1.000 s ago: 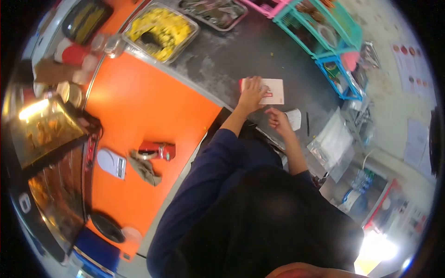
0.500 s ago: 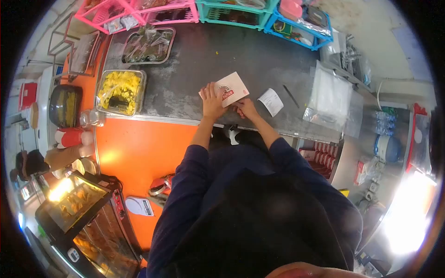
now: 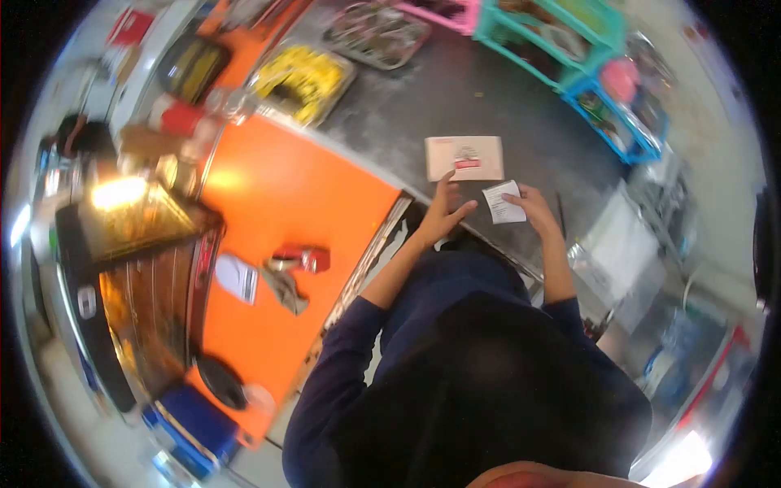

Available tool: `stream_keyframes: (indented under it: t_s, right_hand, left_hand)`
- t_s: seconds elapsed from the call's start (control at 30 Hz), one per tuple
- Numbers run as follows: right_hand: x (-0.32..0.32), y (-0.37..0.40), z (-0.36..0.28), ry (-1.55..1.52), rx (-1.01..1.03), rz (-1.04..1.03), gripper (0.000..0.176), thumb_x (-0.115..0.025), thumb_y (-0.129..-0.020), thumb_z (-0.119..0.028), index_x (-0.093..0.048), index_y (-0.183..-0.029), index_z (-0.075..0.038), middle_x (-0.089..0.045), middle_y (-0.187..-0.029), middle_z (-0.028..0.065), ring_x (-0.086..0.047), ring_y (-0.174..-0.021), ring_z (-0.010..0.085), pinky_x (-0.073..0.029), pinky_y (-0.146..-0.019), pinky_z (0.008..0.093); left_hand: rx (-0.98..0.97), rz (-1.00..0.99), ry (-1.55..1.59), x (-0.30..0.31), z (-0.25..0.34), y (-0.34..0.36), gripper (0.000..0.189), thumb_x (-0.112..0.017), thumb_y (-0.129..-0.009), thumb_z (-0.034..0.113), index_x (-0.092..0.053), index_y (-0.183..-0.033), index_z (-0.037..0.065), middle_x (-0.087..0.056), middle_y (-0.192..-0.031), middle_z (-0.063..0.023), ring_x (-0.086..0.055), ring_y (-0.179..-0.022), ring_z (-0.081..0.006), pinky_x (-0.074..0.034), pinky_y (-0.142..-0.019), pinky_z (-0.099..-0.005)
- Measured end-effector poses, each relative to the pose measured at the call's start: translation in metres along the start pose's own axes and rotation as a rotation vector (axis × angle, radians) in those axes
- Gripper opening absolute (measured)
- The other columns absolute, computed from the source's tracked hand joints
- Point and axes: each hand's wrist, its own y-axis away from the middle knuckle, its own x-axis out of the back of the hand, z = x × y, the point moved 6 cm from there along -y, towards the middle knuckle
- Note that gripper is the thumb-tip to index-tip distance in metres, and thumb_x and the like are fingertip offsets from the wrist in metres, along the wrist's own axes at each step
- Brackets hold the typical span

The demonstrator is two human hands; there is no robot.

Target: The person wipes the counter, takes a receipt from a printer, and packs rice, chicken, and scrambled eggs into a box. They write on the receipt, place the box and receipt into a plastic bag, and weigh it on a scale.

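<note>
A flat pinkish-white box or packet [image 3: 486, 150] with a round print and a red label lies on the dark counter [image 3: 423, 106]. My left hand [image 3: 443, 213] is at its lower left edge, fingers apart, with nothing in it. In my right hand [image 3: 535, 210] is a small white printed slip [image 3: 505, 203], pinched at its right side, just below the packet's lower right corner. A thin dark pen-like stick [image 3: 560, 213] lies right beside that hand.
A tray of yellow pieces [image 3: 301, 81] and a tray of dark greens [image 3: 377, 34] stand at the upper left. Teal [image 3: 553, 71] and blue baskets [image 3: 643, 154] line the back. Clear plastic bags [image 3: 620, 244] lie at the right. An orange surface [image 3: 285, 179] holds a scale [image 3: 237, 278].
My right hand has taken hold of the slip, which lay on the counter. My left hand has let go of the packet, which now lies flat. The view has turned.
</note>
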Motion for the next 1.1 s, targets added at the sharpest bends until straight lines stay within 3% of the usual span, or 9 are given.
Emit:
stream_keyframes:
  t_s: [0.13,0.2,0.5,0.53,0.6,0.73,0.8,1.0,1.1]
  right_hand:
    - [-0.159,0.027,-0.111,-0.212,0.215,-0.226,0.030,-0.063,-0.088,-0.012,-0.058,-0.116,-0.001,-0.064,-0.106,0.0089,-0.061,-0.094,0.0138,-0.047,-0.084,0.0271]
    - [-0.240,0.017,-0.112,-0.275,0.221,-0.453,0.029,-0.063,-0.089,-0.015,-0.058,-0.113,0.000,-0.063,-0.099,0.0082,-0.059,-0.088,0.0136,-0.047,-0.079,0.0283]
    - [-0.527,-0.028,-0.076,0.923,0.732,-0.615,0.035,-0.068,-0.083,-0.038,-0.062,-0.092,-0.005,-0.064,-0.090,0.0096,-0.057,-0.081,0.0199,-0.047,-0.070,0.0308]
    - [-0.540,-0.030,-0.075,0.938,0.745,-0.655,0.035,-0.068,-0.083,-0.038,-0.062,-0.092,-0.005,-0.064,-0.090,0.0096,-0.057,-0.081,0.0199,-0.047,-0.070,0.0308]
    - [-0.541,-0.032,-0.038,0.562,-0.210,-0.992,0.036,-0.070,-0.082,-0.037,-0.066,-0.101,-0.006,-0.064,-0.094,0.0087,-0.057,-0.087,0.0209,-0.047,-0.078,0.0298]
    - [-0.525,-0.042,-0.017,0.348,-0.018,-1.089,0.029,-0.078,-0.075,-0.027,-0.071,-0.090,-0.003,-0.060,-0.075,0.0067,-0.062,-0.074,0.0169,-0.052,-0.067,0.0286]
    - [-0.503,-0.059,-0.008,0.371,0.916,-0.867,0.022,-0.078,-0.075,-0.021,-0.072,-0.085,-0.002,-0.063,-0.068,0.0060,-0.060,-0.056,0.0151,-0.051,-0.058,0.0240]
    - [-0.490,-0.039,-0.034,0.967,-0.190,-1.024,0.026,-0.073,-0.081,-0.024,-0.073,-0.093,-0.001,-0.055,-0.107,0.0095,-0.051,-0.105,0.0197,-0.045,-0.085,0.0322]
    - [-0.506,0.025,-0.138,0.407,0.266,-1.132,0.025,-0.071,-0.083,-0.024,-0.073,-0.096,-0.002,-0.053,-0.114,0.0098,-0.050,-0.110,0.0182,-0.042,-0.090,0.0329]
  left_hand:
    - [-0.114,0.183,0.518,0.054,0.031,0.068,0.091,-0.068,-0.084,0.005,-0.005,-0.150,0.013,-0.037,-0.140,-0.0212,-0.042,-0.126,-0.0228,-0.041,-0.099,-0.0392]
    - [-0.372,0.573,0.130,0.106,0.018,0.105,0.083,-0.066,-0.083,-0.001,-0.017,-0.149,0.011,-0.041,-0.139,-0.0184,-0.045,-0.125,-0.0240,-0.039,-0.103,-0.0381]
    - [-0.207,1.274,0.365,0.173,-0.036,0.331,0.069,-0.057,-0.070,-0.014,-0.046,-0.136,0.005,-0.047,-0.137,-0.0086,-0.048,-0.121,-0.0184,-0.039,-0.101,-0.0311]
    - [-0.220,1.315,0.412,0.172,-0.038,0.344,0.069,-0.057,-0.070,-0.014,-0.047,-0.135,0.005,-0.048,-0.136,-0.0086,-0.049,-0.120,-0.0180,-0.039,-0.101,-0.0308]
    - [-0.249,1.385,0.473,0.171,-0.052,0.361,0.066,-0.058,-0.072,-0.013,-0.048,-0.135,0.005,-0.050,-0.134,-0.0086,-0.052,-0.117,-0.0182,-0.039,-0.101,-0.0306]
    - [-0.319,1.420,0.633,0.177,-0.066,0.372,0.061,-0.061,-0.077,-0.009,-0.047,-0.135,0.002,-0.051,-0.133,-0.0097,-0.050,-0.120,-0.0201,-0.039,-0.102,-0.0310]
    - [-0.412,1.506,0.540,0.185,-0.056,0.376,0.063,-0.059,-0.078,-0.011,-0.042,-0.138,0.002,-0.052,-0.131,-0.0109,-0.050,-0.121,-0.0210,-0.038,-0.103,-0.0320]
    - [-0.392,1.426,0.723,0.203,-0.066,0.370,0.094,-0.060,-0.073,-0.017,-0.017,-0.149,0.018,-0.055,-0.124,-0.0167,-0.057,-0.113,-0.0250,-0.049,-0.094,-0.0383]
    - [-0.355,1.406,0.629,0.210,-0.065,0.360,0.094,-0.060,-0.073,-0.016,-0.017,-0.149,0.018,-0.055,-0.124,-0.0170,-0.057,-0.113,-0.0253,-0.048,-0.094,-0.0381]
